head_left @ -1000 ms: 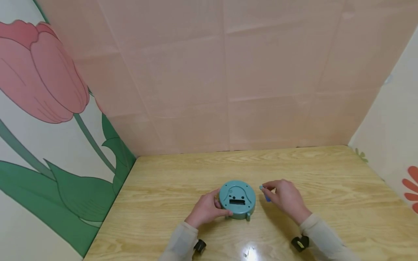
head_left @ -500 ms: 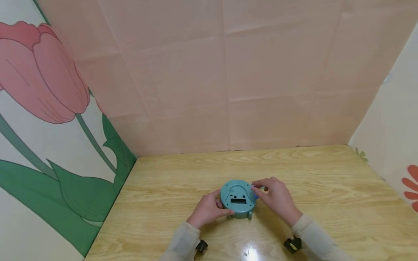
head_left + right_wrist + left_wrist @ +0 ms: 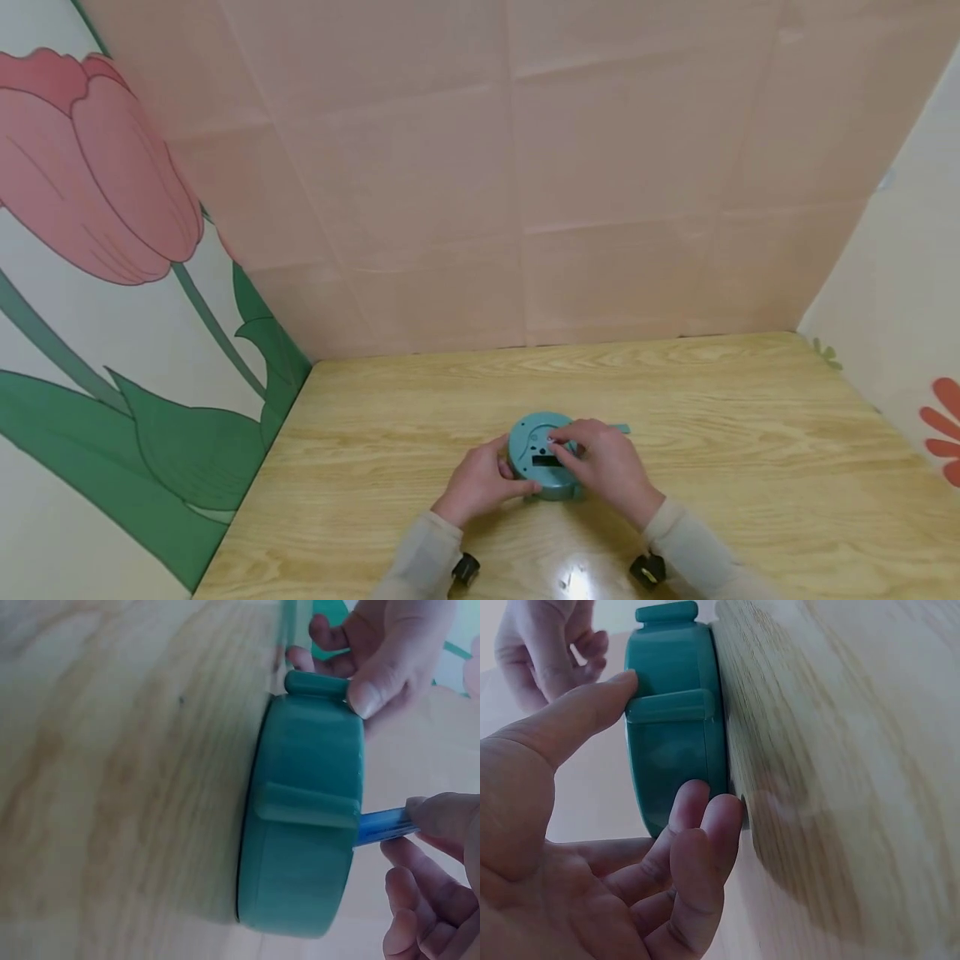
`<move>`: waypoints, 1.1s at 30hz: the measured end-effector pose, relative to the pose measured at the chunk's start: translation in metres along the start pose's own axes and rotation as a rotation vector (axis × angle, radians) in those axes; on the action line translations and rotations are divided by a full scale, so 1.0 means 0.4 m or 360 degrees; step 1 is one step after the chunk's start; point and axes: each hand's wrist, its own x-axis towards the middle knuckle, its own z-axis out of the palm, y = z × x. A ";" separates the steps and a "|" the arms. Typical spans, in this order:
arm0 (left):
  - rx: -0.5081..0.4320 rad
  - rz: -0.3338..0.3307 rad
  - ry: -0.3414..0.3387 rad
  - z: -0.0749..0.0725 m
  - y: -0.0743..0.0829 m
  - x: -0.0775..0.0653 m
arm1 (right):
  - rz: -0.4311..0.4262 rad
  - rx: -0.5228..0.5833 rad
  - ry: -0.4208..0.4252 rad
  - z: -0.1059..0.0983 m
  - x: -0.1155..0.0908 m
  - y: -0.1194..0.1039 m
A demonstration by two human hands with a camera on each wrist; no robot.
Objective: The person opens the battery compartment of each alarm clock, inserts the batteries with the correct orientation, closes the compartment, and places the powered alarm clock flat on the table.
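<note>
1. Wood-grain table [image 3: 360, 467]; pink sheet [image 3: 420, 183] on the far side, tulip mural [image 3: 112, 175] left.
2. Teal round case [image 3: 549, 477] lies mid-table, its markings too small to read.
3. Left hand [image 3: 478, 483] grips its left side.
4. Right hand [image 3: 611, 462] pinches a blue battery [image 3: 385, 826] above it.

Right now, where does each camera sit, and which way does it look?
Head: on the person's head, facing forward and down at the table and the round teal thing; the left hand, right hand and both sleeves show.
Left wrist: on that wrist, looking past the left hand at the teal thing's side; the right hand shows behind.
Right wrist: on that wrist, looking at the right hand pinching a blue stick; the left hand shows behind.
Both wrist views share the teal thing, table and both hands.
</note>
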 end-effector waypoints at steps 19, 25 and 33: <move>-0.0027 0.0004 -0.0006 0.001 0.002 0.003 | 0.0088 -0.0154 -0.0184 0.023 -0.004 -0.036; -0.0033 0.0001 -0.0012 0.001 -0.003 0.002 | 0.0123 -0.0156 -0.0180 0.035 -0.003 -0.043; -0.0072 0.0001 -0.0006 0.003 -0.008 0.004 | 0.0291 -0.0125 -0.0204 0.045 0.010 -0.054</move>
